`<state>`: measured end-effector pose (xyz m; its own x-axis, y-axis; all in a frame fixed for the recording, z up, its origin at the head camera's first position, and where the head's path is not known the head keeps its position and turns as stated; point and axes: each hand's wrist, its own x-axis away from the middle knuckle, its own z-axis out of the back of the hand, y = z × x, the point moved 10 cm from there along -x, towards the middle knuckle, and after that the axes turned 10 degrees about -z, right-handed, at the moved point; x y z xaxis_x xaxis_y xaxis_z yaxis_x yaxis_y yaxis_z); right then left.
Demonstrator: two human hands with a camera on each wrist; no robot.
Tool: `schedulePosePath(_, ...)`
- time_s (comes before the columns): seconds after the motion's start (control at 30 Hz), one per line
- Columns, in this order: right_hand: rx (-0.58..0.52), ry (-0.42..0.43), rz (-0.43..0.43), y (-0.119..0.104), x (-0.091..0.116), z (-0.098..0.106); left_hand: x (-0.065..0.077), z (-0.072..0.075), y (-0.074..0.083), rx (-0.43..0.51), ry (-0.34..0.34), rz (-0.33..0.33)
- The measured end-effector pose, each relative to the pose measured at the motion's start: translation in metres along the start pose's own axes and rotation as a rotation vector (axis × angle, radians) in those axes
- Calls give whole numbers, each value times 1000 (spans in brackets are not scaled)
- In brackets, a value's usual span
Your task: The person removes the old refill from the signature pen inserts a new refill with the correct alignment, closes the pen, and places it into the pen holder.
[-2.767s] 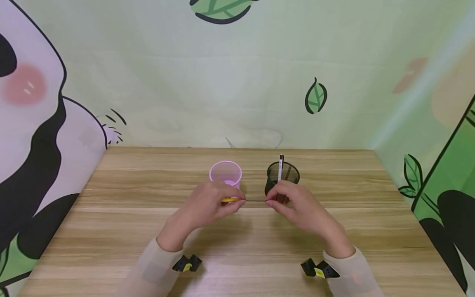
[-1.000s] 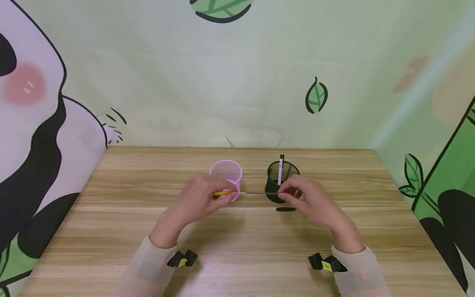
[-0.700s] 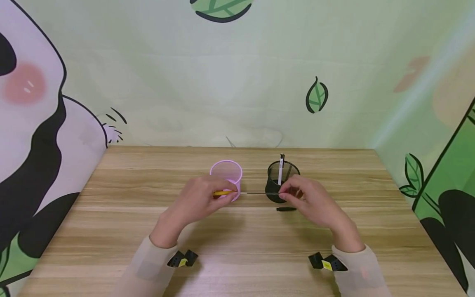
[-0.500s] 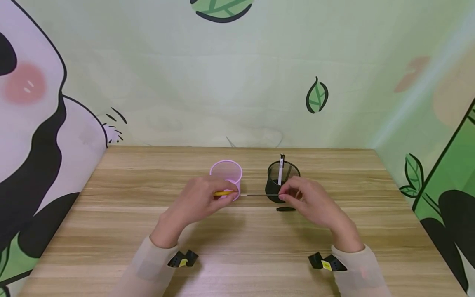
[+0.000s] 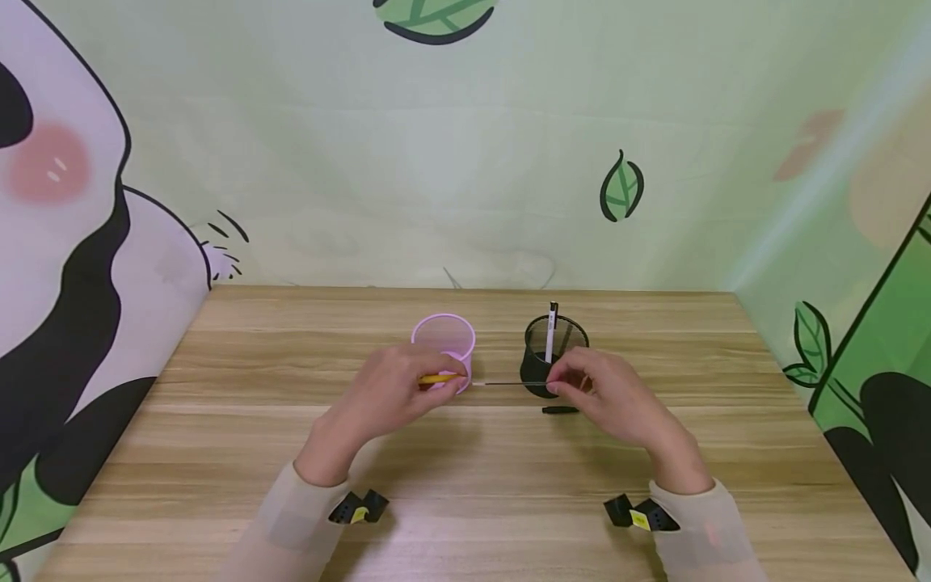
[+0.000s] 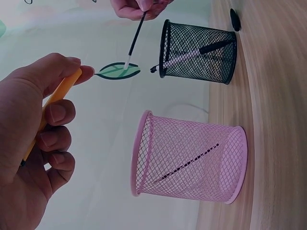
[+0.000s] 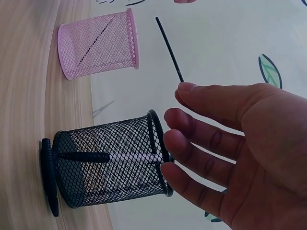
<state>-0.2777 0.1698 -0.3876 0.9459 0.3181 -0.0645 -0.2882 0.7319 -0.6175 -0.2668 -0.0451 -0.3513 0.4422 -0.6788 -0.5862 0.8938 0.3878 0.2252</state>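
My left hand point(image 5: 385, 388) grips a yellow pen barrel point(image 6: 61, 91), its upper end between thumb and forefinger. Thumb and forefinger of my right hand point(image 5: 611, 396) pinch one end of a thin dark pen refill point(image 7: 169, 50). The refill lies level between the hands, its pale free end pointing left, apart from the barrel. Behind the left hand stands a pink mesh pen holder point(image 6: 192, 160) with a slim dark refill-like stick leaning inside. A black mesh pen holder point(image 7: 110, 163) stands just behind the right hand, holding a white-and-black pen point(image 5: 549, 333).
A short black pen part point(image 5: 560, 410) lies on the wooden table point(image 5: 465, 501), in front of the black holder. A printed cloth wall point(image 5: 313, 162) rises at the table's far edge.
From the oldest frame, the hands have moved apart, baring more of the refill and the black pen part on the table. In the last second the refill has dipped slightly; otherwise the hands hold still.
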Motion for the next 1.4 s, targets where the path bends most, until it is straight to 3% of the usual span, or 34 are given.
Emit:
schedulePosePath(0.63,15,-45,-34,5,-1,-5,1,6,-4,-3,12,23)
schedulePosePath(1.07,17,-100,-61,8,-4,-14,8,18,-17,10,20,144)
schedulePosePath(1.4,96,-109,-63,12,-5,-22,7,15,-18,-4,4,143)
